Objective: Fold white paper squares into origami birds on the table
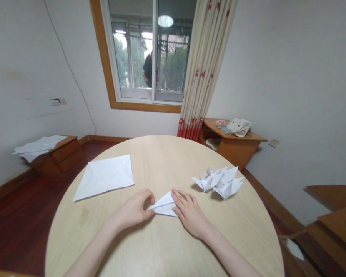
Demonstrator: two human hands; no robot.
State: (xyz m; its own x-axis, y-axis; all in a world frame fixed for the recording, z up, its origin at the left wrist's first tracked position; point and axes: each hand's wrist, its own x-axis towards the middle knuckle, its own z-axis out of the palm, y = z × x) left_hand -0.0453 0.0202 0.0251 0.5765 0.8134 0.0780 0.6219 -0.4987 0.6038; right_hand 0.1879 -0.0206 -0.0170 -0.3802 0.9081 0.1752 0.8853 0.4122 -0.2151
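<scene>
A folded sheet of white paper (165,204), kite-shaped with a crease along its middle, lies flat on the round wooden table (161,246) between my hands. Its narrow tip points left, where my left hand (140,206) has its curled thumb and fingers closed on it. Over the wider end rests my right hand (188,211), fingers stretched out and pressing the paper down. Part of that end is hidden under the right fingers.
Several folded paper figures (219,182) stand grouped on the table's right side. To the left lies a stack of white paper sheets (106,176). Beyond the table are a corner cabinet (230,148) with a cloth bag (239,126), a low drawer unit (66,154) and a curtain (204,69).
</scene>
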